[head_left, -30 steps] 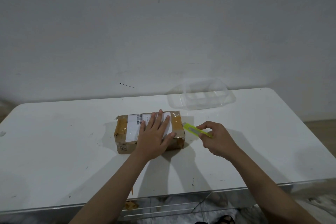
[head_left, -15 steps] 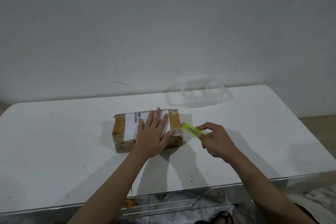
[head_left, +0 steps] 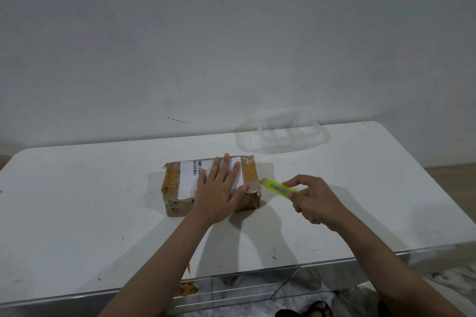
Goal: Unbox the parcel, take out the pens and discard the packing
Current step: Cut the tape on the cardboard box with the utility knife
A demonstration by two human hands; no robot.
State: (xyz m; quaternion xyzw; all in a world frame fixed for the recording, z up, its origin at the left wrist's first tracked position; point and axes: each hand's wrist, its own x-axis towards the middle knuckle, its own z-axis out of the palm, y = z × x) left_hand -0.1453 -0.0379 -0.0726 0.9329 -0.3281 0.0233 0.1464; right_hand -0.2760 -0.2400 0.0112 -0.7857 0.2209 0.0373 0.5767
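A small brown cardboard parcel (head_left: 177,188), wrapped in tan tape with a white barcode label, lies on the white table (head_left: 77,213). My left hand (head_left: 219,188) rests flat on the parcel's top with fingers spread, pressing on it. My right hand (head_left: 314,201) grips a yellow-green utility knife (head_left: 277,187), whose tip touches the parcel's right end near the top edge. The parcel is closed; no pens are visible.
A clear plastic container (head_left: 286,134) sits at the back of the table, right of the parcel, against the grey wall. Scraps of brown tape (head_left: 188,288) lie below the table's front edge. A sandalled foot (head_left: 314,310) shows on the floor.
My right hand has brought the knife leftward until its tip meets the parcel's right end. My left hand has stayed flat on the parcel.
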